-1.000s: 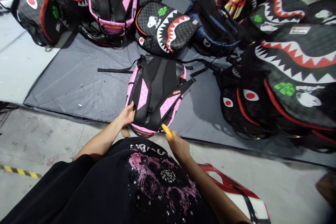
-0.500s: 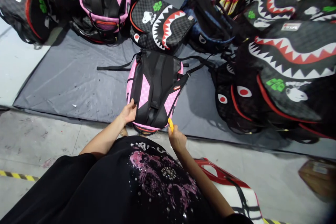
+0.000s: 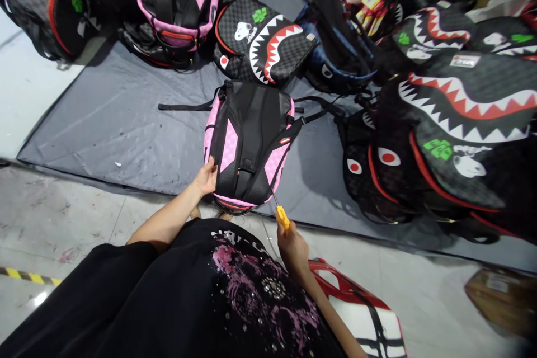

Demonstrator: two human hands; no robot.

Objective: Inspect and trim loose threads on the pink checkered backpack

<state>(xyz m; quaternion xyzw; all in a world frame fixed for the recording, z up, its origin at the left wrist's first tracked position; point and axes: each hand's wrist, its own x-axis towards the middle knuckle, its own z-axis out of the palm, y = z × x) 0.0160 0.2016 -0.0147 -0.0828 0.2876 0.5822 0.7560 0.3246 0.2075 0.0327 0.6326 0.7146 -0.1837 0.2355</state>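
A pink and black backpack (image 3: pixel 251 134) lies back panel up, its straps spread out to both sides. My left hand (image 3: pixel 205 178) is closed on its lower left edge, thumb on top, the other fingers partly hidden. In my right hand (image 3: pixel 292 243) is a yellow-handled tool (image 3: pixel 282 217) with a thin metal shaft. The shaft points up at the backpack's lower right corner; whether its tip touches the fabric I cannot tell.
A grey sheet (image 3: pixel 126 134) lies beneath the bags. Shark-mouth backpacks (image 3: pixel 474 106) are piled at right, with a blue backpack (image 3: pixel 335 47) and another pink backpack (image 3: pixel 180 5) behind. A red and white object (image 3: pixel 361 307) and a brown box (image 3: pixel 501 296) are on the floor.
My right hand has drawn down and a little right with the yellow-handled tool, whose thin shaft now shows. My left hand keeps its hold on the backpack.
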